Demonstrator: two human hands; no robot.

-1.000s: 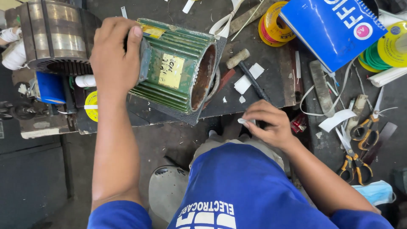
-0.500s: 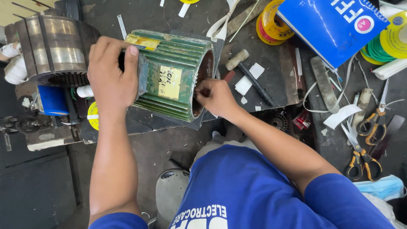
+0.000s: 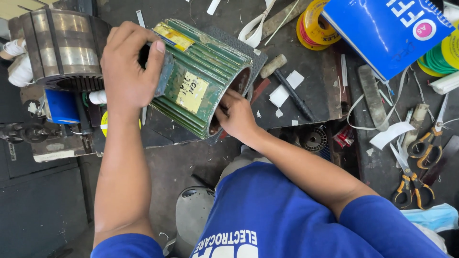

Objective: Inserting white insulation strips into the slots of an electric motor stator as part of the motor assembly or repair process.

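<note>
A green ribbed motor housing (image 3: 201, 76) with a worn yellow label lies on its side on the dark workbench (image 3: 315, 91). My left hand (image 3: 131, 64) grips its far end from above. The fingers of my right hand (image 3: 235, 114) reach into the housing's open bore at its near end; whether they hold anything is hidden. A small white paper strip seen earlier in that hand is out of sight.
A metal rotor stack (image 3: 60, 50) stands at the left. A hammer (image 3: 287, 81), white paper pieces (image 3: 286, 88), wire spools (image 3: 315, 26), a blue notebook (image 3: 382, 28) and scissors (image 3: 413, 167) lie on the bench at right. A stool seat (image 3: 191, 215) is below.
My right hand moved from the bench edge, where it pinched a small white piece, up into the housing's open end. My left hand kept its grip while the housing tilted slightly.
</note>
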